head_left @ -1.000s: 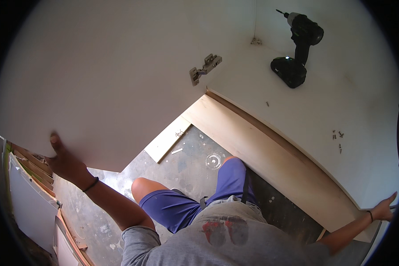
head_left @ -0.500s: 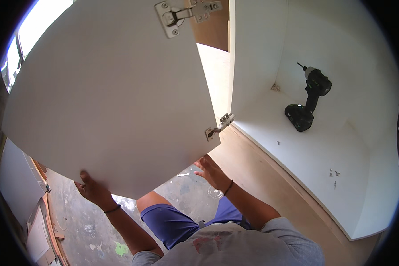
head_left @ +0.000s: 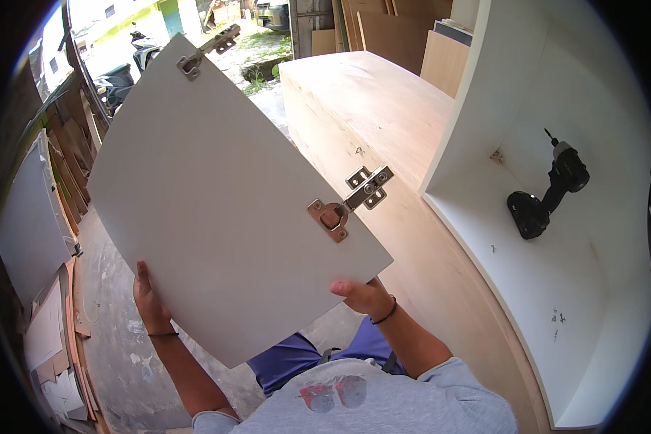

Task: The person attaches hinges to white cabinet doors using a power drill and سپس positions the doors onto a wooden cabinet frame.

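A white cabinet door panel is held up slantwise in front of me. My left hand grips its left edge near the bottom, thumb along the edge and the other fingers mostly hidden behind. At the lower right edge my right hand is closed on the panel too, its thumb on the white face and its fingers out of sight underneath. Two metal hinges are fixed along the right side: a lower hinge close to my right hand and an upper hinge at the far corner. Both hinge arms stick out past the edge.
To the right, a white cabinet box holds a black cordless driver and several loose screws. A long plywood surface runs beyond it. Boards and offcuts lean at the left. Motorbikes stand outside.
The panel has tilted and shifted so both hinges show fully. My right hand, loose beneath the lower corner before, now grips the edge. The view has swung up, showing the yard.
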